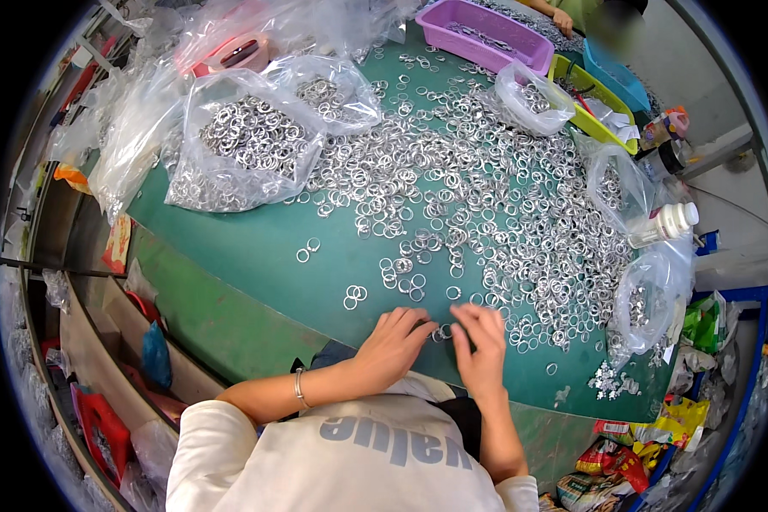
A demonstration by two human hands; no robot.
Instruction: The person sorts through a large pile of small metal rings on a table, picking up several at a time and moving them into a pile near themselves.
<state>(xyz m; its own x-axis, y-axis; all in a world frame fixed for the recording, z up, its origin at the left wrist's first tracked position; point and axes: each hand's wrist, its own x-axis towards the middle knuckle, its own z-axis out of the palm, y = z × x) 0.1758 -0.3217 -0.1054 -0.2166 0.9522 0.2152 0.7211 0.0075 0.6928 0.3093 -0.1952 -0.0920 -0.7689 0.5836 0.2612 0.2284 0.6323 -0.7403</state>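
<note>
My left hand (pixel 393 348) is low over the front edge of the green table, its loosely bent fingers pointing right, with nothing visible in them. Facing it, my right hand (pixel 481 348) has its thumb apart from its fingers, and its fingertips are slightly blurred. A few silver rings (pixel 441 333) lie between the two hands. Just beyond my right fingertips is a single ring (pixel 454 293). A small cluster of rings (pixel 355 296) rests beyond my left hand, and another loose group (pixel 403 271) lies farther out. Behind them spreads a large heap of silver rings (pixel 520 192).
Clear plastic bags of rings (pixel 256 141) stand at the back left. A purple bin (pixel 486 38), a yellow-green tray (pixel 593 102) and a blue tray (pixel 614 77) line the far right. A white bottle (pixel 666 224) leans at right. Another person's hand (pixel 563 21) shows at the far edge.
</note>
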